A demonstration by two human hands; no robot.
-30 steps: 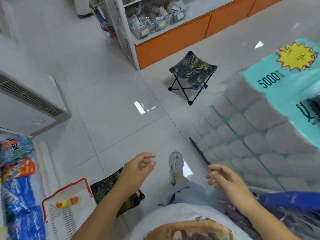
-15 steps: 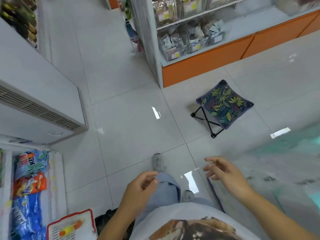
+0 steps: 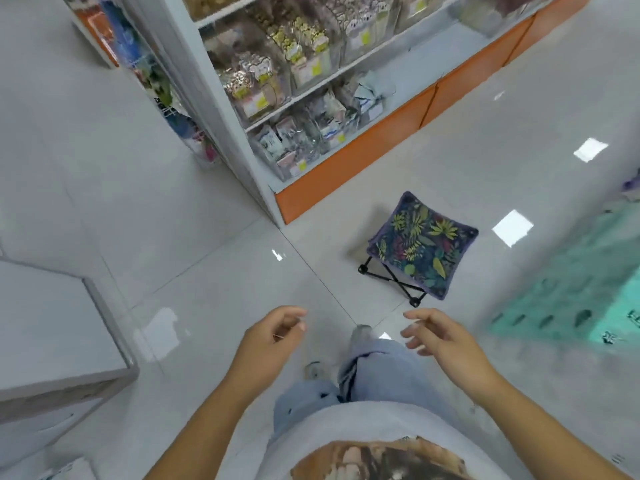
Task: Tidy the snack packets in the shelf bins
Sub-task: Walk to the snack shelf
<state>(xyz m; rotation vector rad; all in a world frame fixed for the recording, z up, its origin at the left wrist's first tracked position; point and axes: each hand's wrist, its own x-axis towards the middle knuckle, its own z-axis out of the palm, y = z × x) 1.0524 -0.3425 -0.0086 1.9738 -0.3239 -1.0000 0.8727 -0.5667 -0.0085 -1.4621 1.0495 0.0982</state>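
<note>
Clear bins of snack packets (image 3: 298,133) fill the white shelf unit (image 3: 221,109) ahead, above an orange base (image 3: 381,140). More packets (image 3: 298,53) stand on the upper shelves. My left hand (image 3: 273,337) hangs in front of me over the floor, fingers loosely curled, holding nothing. My right hand (image 3: 440,337) is beside it, fingers relaxed and spread, also empty. Both hands are well short of the shelf.
A small folding stool (image 3: 422,247) with a leaf-print seat stands on the tiled floor between me and the shelf. A white freezer cabinet (image 3: 59,327) is at my left. A teal pack of tissue rolls (image 3: 588,296) lies at the right.
The view has swung up and toward the shelf, which now fills the top. The stool has come nearer. The freezer's snack bags at the left have left view. Both hands stay empty.
</note>
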